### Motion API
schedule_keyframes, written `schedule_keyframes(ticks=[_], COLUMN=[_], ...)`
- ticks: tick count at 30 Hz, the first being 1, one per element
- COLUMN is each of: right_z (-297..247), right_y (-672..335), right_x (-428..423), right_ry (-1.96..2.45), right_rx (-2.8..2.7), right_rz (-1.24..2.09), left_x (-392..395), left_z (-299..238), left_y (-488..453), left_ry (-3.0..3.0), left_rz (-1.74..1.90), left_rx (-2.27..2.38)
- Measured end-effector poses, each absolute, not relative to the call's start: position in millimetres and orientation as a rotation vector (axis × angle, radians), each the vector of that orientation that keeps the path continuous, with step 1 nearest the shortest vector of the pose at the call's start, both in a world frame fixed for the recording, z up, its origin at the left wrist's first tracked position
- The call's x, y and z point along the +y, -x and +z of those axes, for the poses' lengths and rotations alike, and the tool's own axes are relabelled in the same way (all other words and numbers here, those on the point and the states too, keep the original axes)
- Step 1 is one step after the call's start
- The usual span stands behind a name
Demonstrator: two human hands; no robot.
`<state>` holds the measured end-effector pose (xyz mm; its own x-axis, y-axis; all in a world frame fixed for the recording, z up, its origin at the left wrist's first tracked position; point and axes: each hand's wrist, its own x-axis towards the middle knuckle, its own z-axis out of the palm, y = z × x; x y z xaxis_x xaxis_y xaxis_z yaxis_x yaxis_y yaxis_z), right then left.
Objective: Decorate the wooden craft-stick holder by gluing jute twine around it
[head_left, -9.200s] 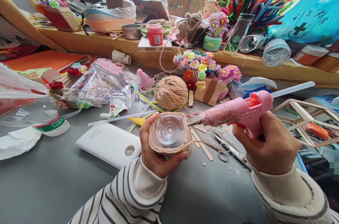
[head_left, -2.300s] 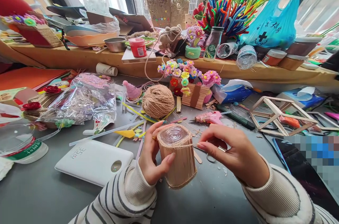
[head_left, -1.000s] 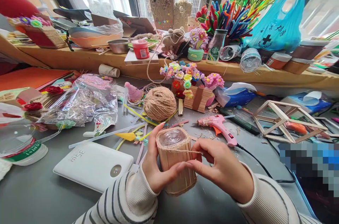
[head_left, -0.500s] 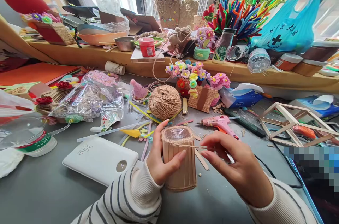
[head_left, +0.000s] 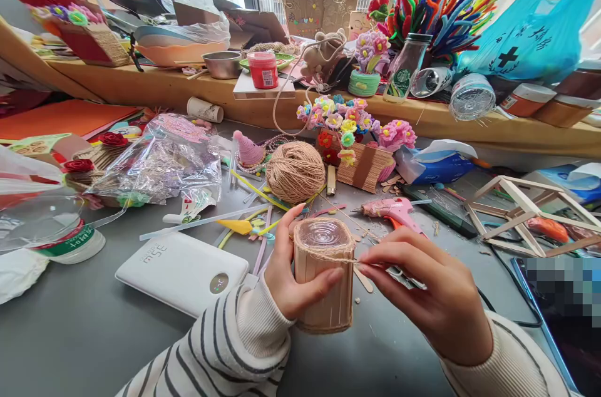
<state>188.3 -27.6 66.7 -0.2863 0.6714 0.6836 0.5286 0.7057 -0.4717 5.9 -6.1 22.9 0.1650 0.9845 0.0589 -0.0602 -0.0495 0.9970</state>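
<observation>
Now, left hand [head_left: 293, 278]: closed round my cup [head_left: 323, 293].
Right hand [head_left: 422, 297]: pinching twine [head_left: 328, 255], drawn in against cup.
Gun [head_left: 392, 210]: laid down.

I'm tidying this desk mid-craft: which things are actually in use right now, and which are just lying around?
In use: stick-clad jar in left hand; twine strand pinched by right hand; twine ball.
Lying about: glue gun, power bank, wooden frame, pipe-cleaner flowers.
</observation>
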Motion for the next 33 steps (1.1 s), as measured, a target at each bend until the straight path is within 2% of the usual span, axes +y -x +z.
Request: schedule_keyframes(ticks=[12, 24, 33], right_z=[69.0, 65.0, 61.1], right_y=[-187.1, -190.2, -191.2], right_x=[-28.0, -28.0, -26.8], right_ry=[0.903, 0.924, 0.933], right_rx=[-1.954, -1.945, -1.984], right_rz=[0.135, 0.091, 0.079], left_x=[-5.6, 5.4, 4.5], left_z=[25.3, 1.6, 16.7], left_y=[-8.5, -3.1, -4.4], left_ry=[-1.431, -1.378, -1.349], left_rz=[1.135, 1.188, 1.116], left_rx=[1.087, 0.843, 0.869])
